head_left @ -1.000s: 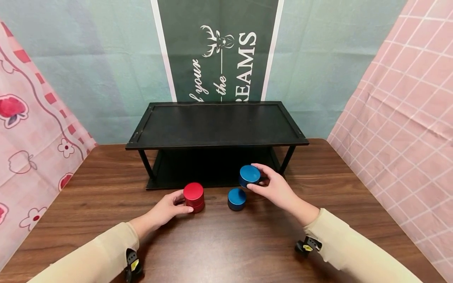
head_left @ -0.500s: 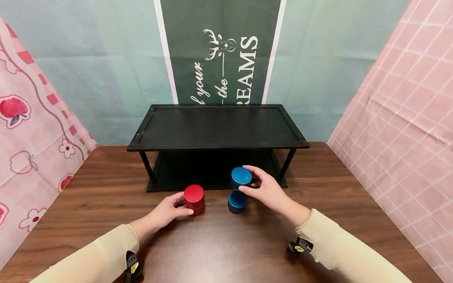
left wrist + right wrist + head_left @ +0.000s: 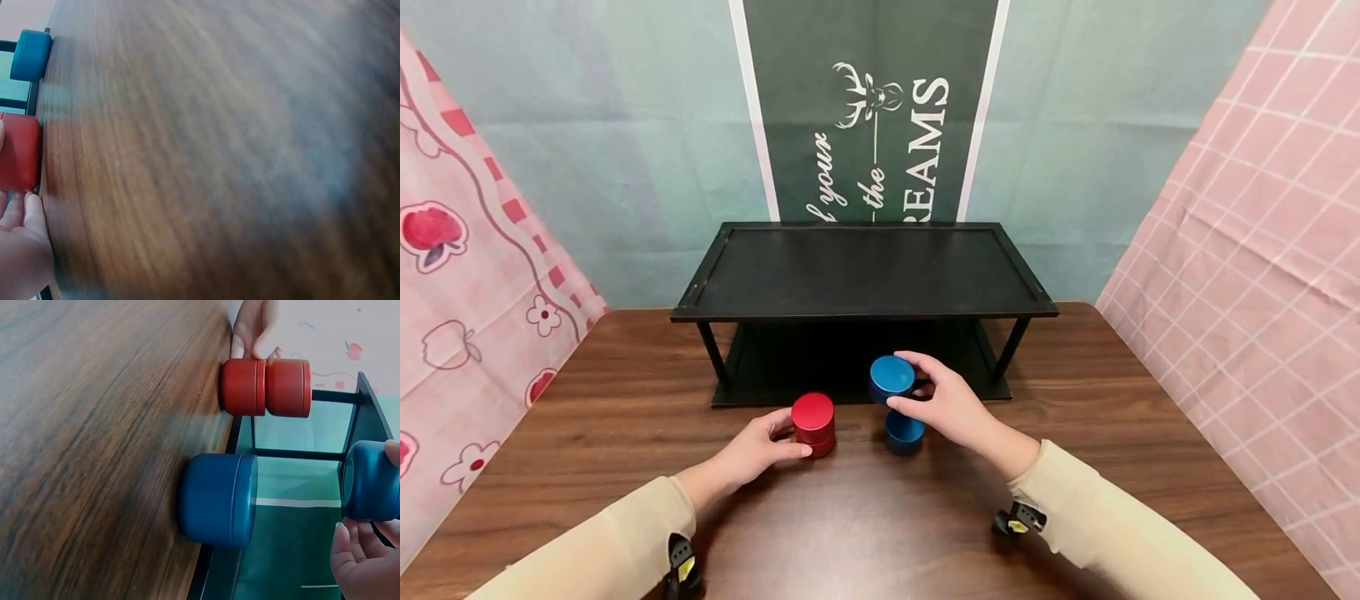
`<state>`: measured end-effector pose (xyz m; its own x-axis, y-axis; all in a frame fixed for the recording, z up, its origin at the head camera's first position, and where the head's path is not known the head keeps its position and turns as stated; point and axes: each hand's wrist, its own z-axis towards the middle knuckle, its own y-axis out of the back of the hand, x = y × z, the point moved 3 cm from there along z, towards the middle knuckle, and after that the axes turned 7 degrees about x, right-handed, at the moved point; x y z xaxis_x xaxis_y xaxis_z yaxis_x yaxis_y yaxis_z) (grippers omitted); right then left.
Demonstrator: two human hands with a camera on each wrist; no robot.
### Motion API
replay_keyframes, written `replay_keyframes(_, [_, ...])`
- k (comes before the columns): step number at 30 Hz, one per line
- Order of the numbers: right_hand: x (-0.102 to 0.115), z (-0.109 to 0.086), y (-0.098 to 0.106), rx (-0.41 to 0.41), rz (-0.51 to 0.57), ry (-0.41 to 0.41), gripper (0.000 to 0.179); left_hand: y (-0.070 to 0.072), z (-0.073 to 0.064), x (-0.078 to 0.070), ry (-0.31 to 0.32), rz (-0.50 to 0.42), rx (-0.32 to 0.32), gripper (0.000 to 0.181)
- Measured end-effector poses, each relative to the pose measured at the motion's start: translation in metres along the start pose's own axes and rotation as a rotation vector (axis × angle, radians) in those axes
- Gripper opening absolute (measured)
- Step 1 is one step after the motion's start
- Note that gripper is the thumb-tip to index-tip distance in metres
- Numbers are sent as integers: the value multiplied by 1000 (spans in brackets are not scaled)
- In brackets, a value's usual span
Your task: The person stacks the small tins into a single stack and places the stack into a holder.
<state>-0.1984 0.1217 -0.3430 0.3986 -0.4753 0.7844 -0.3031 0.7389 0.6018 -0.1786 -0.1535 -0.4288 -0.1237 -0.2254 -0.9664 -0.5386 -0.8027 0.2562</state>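
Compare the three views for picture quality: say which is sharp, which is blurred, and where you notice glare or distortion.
Head view: sharp and evenly lit, with soft glare on the table and wide-angle bending at the edges. Left wrist view: mostly smeared wood grain, the red tin cut off at the frame edge. Right wrist view: tilted sideways, the resting blue tin fairly crisp, the near tabletop blurred.

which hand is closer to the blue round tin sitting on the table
Right. The right hand hovers just above the blue round tin on the table; the left hand is further left.
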Motion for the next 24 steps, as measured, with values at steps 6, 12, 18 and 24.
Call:
replay_keyframes(6, [4, 4, -4, 14, -1, 8, 59, -1, 1, 0, 0, -4, -1, 56])
replay_keyframes(12, [5, 8, -11, 22, -16, 8, 58, -1, 2, -1, -2, -8, 1, 56])
replay_keyframes(18, [8, 15, -20, 38, -32, 43, 57, -1, 0, -3, 8, 9, -2, 56])
replay_keyframes(24, [13, 22, -29, 52, -14, 65, 57, 0, 0, -4, 9, 22, 2, 56])
